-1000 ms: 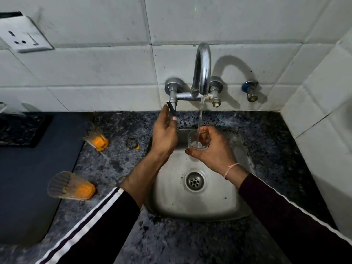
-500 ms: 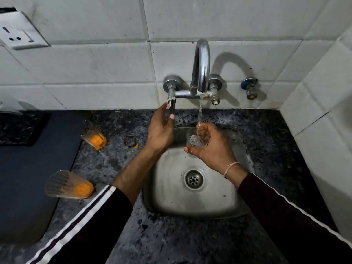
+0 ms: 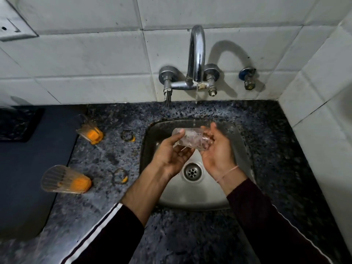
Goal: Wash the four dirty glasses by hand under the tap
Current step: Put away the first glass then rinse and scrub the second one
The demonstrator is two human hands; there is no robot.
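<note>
1. Far left, countertop (image 3: 118,157): two dirty glasses lie on their sides with orange residue. Near glass (image 3: 65,180) at about 9 o'clock from the sink (image 3: 190,195), far glass (image 3: 90,131) at about 10 o'clock. Both well apart from the hands, untouched. Two ring stains with orange traces sit between them and the sink; these likely mark where glasses stood.
2. Left hand (image 3: 171,155): a second ago it was up on the tap lever (image 3: 167,92); now it is off the lever and down over the basin, palm up, thumb and fingers curled around the left end of the held glass (image 3: 192,139).
3. Held glass: was upright and filling under the stream, now tipped horizontal between both hands, over the sink and above the drain (image 3: 192,171). Looks clear, no orange left visible.
4. Tap (image 3: 197,54) at 12 o'clock: water runs in a thin stream, landing on the glass near the right hand.
5. Right hand (image 3: 217,151): palm cups the right end of the glass, fingers wrapped loosely round it.
6. Read: step has gone from filling to two-handed rubbing and rinsing. Only three glasses in view; where the fourth is cannot be told. At least two remain to wash.
</note>
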